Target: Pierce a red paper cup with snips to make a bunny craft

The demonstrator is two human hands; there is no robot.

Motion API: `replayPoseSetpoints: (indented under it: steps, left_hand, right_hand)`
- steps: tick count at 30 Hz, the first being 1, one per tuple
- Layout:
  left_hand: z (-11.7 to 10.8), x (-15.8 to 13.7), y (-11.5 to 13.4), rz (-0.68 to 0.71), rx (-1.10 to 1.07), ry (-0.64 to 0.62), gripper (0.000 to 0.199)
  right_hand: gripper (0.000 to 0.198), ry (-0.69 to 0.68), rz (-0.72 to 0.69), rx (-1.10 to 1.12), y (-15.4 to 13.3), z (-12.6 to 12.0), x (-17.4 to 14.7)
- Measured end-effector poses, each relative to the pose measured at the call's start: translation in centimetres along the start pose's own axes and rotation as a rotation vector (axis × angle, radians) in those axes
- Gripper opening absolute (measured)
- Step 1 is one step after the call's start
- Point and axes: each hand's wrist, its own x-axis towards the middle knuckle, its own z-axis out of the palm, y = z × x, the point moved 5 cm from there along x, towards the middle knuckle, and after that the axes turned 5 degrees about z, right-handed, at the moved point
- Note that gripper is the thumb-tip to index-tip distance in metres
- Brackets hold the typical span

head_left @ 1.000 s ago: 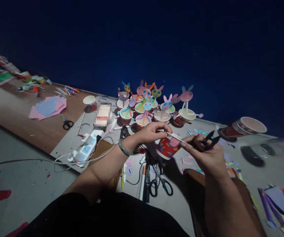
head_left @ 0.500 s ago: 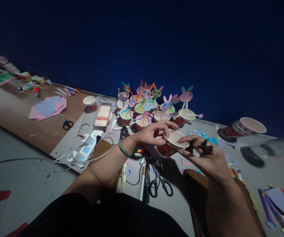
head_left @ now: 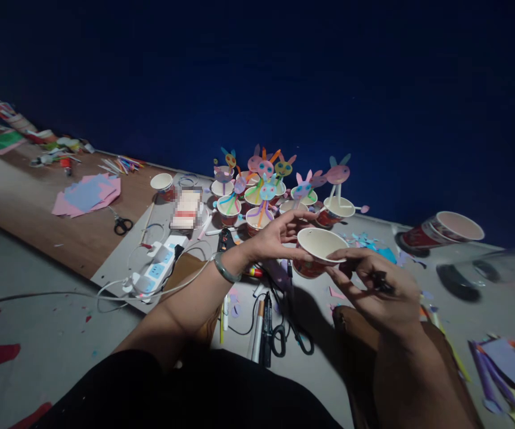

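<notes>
A red paper cup (head_left: 309,268) with a pale inside is held above the table between both hands. My left hand (head_left: 284,235) grips its left side, thumb along the near wall and fingers round the far side. On the right, my right hand (head_left: 374,280) pinches the rim with thumb and fingers; a dark item (head_left: 381,282) shows at its fingers, too blurred to name. Just beyond stand several cups with paper rabbit-eared figures, such as a pink one (head_left: 338,174) and a light blue one (head_left: 268,189). Black-handled scissors (head_left: 279,341) lie below the cup.
A power strip (head_left: 161,265) with cables lies at left, near a glue gun (head_left: 225,239). Markers (head_left: 266,333) lie in front of me. A cup stack (head_left: 436,232) stands at right, above paper strips (head_left: 512,369). Pink and blue paper (head_left: 87,193) lies far left.
The cup has shifted slightly right and turned, its opening now facing more toward me. My right hand has moved a little right, its fingers now on the rim rather than inside.
</notes>
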Motion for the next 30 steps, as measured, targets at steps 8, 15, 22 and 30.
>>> replayPoseSetpoints:
  steps: [8,15,22,30]
  left_hand:
    - [0.0,0.2,-0.6,-0.081,-0.153,-0.068,0.080]
    - [0.2,0.3,-0.6,0.008,-0.034,-0.070,0.079]
    - [0.5,0.2,-0.7,-0.044,-0.080,-0.134,0.075]
    - [0.0,0.1,0.1,0.059,0.112,-0.104,0.034]
  right_hand:
    - [0.038,0.034,0.186,0.217,1.2,-0.3,0.2]
    - [0.042,0.056,0.280,0.199,1.6,0.5,0.0]
    - [0.042,0.050,0.306,0.232,2.4,0.7,0.1]
    - [0.042,0.037,0.288,0.225,2.7,1.0,0.3]
